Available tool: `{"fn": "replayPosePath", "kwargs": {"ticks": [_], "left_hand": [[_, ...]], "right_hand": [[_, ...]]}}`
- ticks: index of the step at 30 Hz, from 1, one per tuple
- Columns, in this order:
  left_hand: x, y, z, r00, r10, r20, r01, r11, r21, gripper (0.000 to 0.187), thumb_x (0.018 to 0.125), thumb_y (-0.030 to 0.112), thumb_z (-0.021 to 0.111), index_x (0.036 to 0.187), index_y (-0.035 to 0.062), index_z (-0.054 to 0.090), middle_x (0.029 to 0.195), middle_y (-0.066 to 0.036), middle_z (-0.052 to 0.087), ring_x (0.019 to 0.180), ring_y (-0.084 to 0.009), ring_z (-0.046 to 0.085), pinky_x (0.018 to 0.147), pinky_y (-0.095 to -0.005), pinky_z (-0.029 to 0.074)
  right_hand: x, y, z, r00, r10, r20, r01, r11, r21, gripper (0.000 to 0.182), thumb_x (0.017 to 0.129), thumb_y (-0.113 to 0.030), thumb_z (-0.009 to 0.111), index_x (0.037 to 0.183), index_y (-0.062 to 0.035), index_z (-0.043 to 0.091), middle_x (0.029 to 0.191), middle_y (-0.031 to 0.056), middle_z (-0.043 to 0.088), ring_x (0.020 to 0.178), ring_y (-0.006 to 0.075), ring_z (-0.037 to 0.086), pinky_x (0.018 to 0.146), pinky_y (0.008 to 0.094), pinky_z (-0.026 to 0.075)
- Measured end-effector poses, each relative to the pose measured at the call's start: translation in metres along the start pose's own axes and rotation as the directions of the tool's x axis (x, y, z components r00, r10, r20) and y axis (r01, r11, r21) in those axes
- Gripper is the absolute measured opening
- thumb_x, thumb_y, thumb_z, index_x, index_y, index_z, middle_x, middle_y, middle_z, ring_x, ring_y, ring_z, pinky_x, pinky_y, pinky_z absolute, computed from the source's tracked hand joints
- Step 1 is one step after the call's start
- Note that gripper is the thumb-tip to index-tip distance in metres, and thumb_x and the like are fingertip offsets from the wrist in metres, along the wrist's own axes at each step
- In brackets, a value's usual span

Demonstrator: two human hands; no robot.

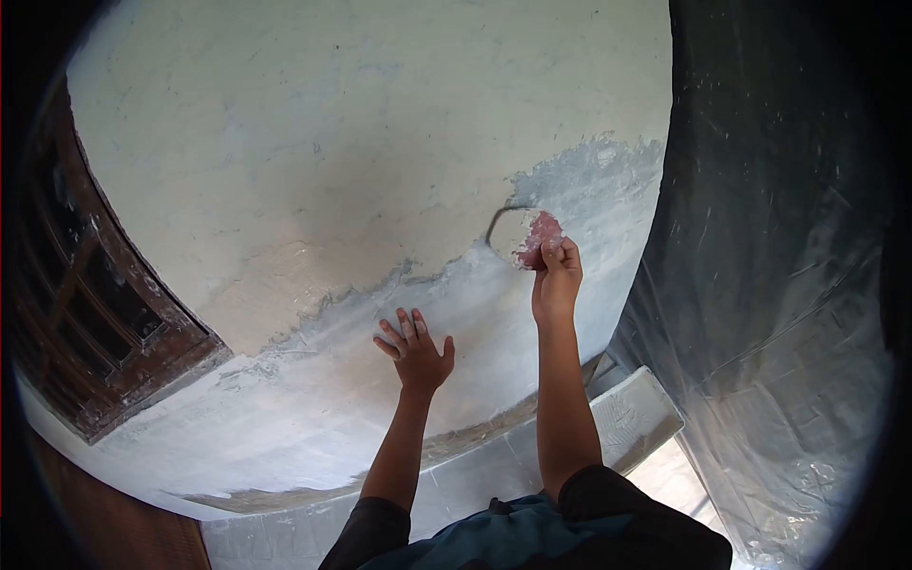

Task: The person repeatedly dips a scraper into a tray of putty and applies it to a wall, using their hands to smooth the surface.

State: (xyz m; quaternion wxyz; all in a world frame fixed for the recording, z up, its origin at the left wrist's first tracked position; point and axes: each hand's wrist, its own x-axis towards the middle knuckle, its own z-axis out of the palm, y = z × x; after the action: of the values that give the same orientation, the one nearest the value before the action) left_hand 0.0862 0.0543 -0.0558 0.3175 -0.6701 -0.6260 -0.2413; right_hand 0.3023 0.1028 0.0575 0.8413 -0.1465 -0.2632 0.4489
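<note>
My right hand [557,271] pinches the lower right edge of a thin round disc [514,235], red on the right and caked with white over the rest. The disc is against the wall, where the cream paint meets a rough grey patch [579,176]; its exact kind I cannot tell. Lower and to the left, my left hand [414,353] has its fingers spread over the whitish lower wall [494,328], with white dust on the fingertips. Between the two coats runs a ragged, peeling edge [366,285]. Above it is the cream wall [380,123].
A dark wooden window frame [180,328] with panes stands at the left. Clear plastic sheeting [769,313] hangs on the right, beyond the wall's edge. A pale, plaster-smeared trough-like ledge [636,418] lies at the lower right. Grey tiles [275,541] run along the wall's foot.
</note>
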Motion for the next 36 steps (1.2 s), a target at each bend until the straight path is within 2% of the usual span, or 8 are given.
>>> {"fn": "replayPosePath", "kwargs": {"ticks": [3,8,13,19,24,27,32,36], "left_hand": [[0.000,0.000,-0.001,1.000,-0.006,0.005,0.006,1.000,-0.028,0.088,0.080,0.048,0.056,0.137,-0.0111,0.025,0.146,-0.033,0.009,0.131,-0.0590,-0.009,0.099,-0.0718,-0.004],[-0.003,-0.002,-0.002,1.000,0.013,0.009,-0.013,1.000,0.008,0.090,0.079,0.048,0.057,0.138,-0.0105,0.023,0.146,-0.032,0.007,0.131,-0.0588,-0.008,0.099,-0.0720,-0.003],[0.000,0.001,-0.001,1.000,0.026,-0.012,-0.026,1.000,-0.010,0.090,0.079,0.048,0.057,0.139,-0.0102,0.022,0.147,-0.031,0.005,0.131,-0.0586,-0.008,0.099,-0.0721,-0.003],[0.000,-0.001,0.000,1.000,0.010,0.007,-0.010,1.000,0.007,0.091,0.078,0.047,0.058,0.139,-0.0096,0.022,0.147,-0.031,0.005,0.131,-0.0583,-0.008,0.099,-0.0722,-0.003],[-0.001,0.000,-0.001,1.000,0.013,0.007,-0.013,1.000,0.004,0.090,0.079,0.047,0.057,0.139,-0.0095,0.022,0.147,-0.031,0.005,0.131,-0.0583,-0.010,0.099,-0.0722,-0.004],[-0.001,-0.001,-0.003,0.999,0.008,0.033,-0.008,1.000,-0.001,0.090,0.079,0.048,0.057,0.139,-0.0094,0.021,0.147,-0.031,0.004,0.131,-0.0582,-0.011,0.099,-0.0722,-0.004],[0.001,0.000,0.001,1.000,0.010,0.005,-0.010,1.000,0.004,0.090,0.079,0.048,0.056,0.139,-0.0098,0.022,0.147,-0.032,0.004,0.131,-0.0580,-0.013,0.098,-0.0721,-0.005],[-0.001,0.000,-0.004,0.999,0.018,0.029,-0.018,1.000,0.018,0.089,0.080,0.048,0.056,0.139,-0.0098,0.022,0.147,-0.032,0.004,0.131,-0.0580,-0.013,0.098,-0.0725,-0.005]], "right_hand": [[-0.011,0.014,0.018,0.995,0.048,0.091,-0.047,0.999,-0.007,0.019,0.088,0.003,0.053,0.107,-0.0007,0.052,0.090,0.0014,0.060,0.081,0.0080,0.055,0.080,0.0245,0.045],[-0.004,0.011,-0.008,0.993,0.061,-0.103,-0.056,0.997,0.052,0.013,0.090,0.003,0.049,0.102,-0.0015,0.051,0.095,0.0058,0.062,0.086,0.0139,0.059,0.079,0.0300,0.048],[-0.014,0.013,0.024,0.996,0.069,0.053,-0.075,0.990,0.122,0.014,0.089,0.004,0.052,0.100,-0.0033,0.051,0.084,-0.0003,0.056,0.078,0.0080,0.053,0.078,0.0255,0.045],[-0.016,0.010,0.000,0.983,0.096,-0.158,-0.078,0.990,0.117,0.013,0.088,0.007,0.049,0.095,-0.0038,0.050,0.083,0.0000,0.054,0.078,0.0093,0.052,0.080,0.0260,0.045],[-0.025,0.026,0.019,0.996,0.090,0.024,-0.092,0.983,0.156,0.017,0.089,0.004,0.051,0.105,-0.0005,0.050,0.097,0.0061,0.060,0.087,0.0112,0.056,0.082,0.0267,0.043],[-0.022,0.031,0.013,0.983,0.149,-0.108,-0.128,0.975,0.180,0.017,0.088,0.005,0.051,0.104,-0.0009,0.050,0.094,0.0044,0.059,0.085,0.0105,0.055,0.081,0.0268,0.043],[-0.034,0.039,-0.001,0.994,0.108,-0.010,-0.103,0.968,0.227,0.013,0.088,0.006,0.048,0.098,-0.0025,0.051,0.088,0.0021,0.057,0.083,0.0099,0.054,0.082,0.0264,0.045],[-0.035,0.041,0.007,0.991,0.128,0.028,-0.129,0.992,0.011,0.016,0.087,0.006,0.050,0.101,-0.0012,0.052,0.085,0.0007,0.056,0.082,0.0089,0.054,0.084,0.0254,0.044]]}}
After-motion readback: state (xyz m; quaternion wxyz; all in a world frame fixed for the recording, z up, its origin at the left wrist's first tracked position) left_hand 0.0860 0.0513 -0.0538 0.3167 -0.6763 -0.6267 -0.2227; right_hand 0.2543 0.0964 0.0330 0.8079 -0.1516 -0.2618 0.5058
